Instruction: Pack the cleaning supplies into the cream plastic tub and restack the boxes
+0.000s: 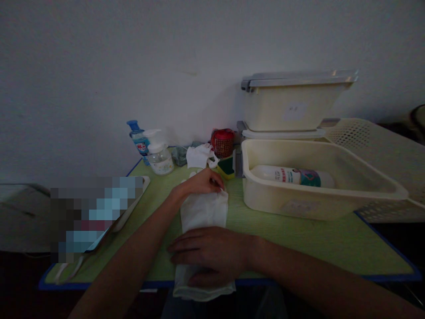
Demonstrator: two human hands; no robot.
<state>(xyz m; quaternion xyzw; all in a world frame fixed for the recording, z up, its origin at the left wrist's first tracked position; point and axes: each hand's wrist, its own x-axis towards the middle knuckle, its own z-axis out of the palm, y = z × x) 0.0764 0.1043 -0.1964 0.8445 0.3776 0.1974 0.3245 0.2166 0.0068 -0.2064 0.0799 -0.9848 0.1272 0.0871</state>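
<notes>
While a white glove [204,215] is laid at six o'clock on the green tabletop [292,230], its one-o'clock corner is pinched by the left hand [203,181]. Its lower half is pressed by the right hand [210,248], held flat with the thumb spread. At one o'clock from the glove, a sponge [226,169] is seen; at two, a cream basin [265,199].

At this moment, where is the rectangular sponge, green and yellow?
In the head view, the sponge sits just right of centre on the green tabletop, beyond the left hand, left of the cream plastic tub, in front of the red round container.
</notes>
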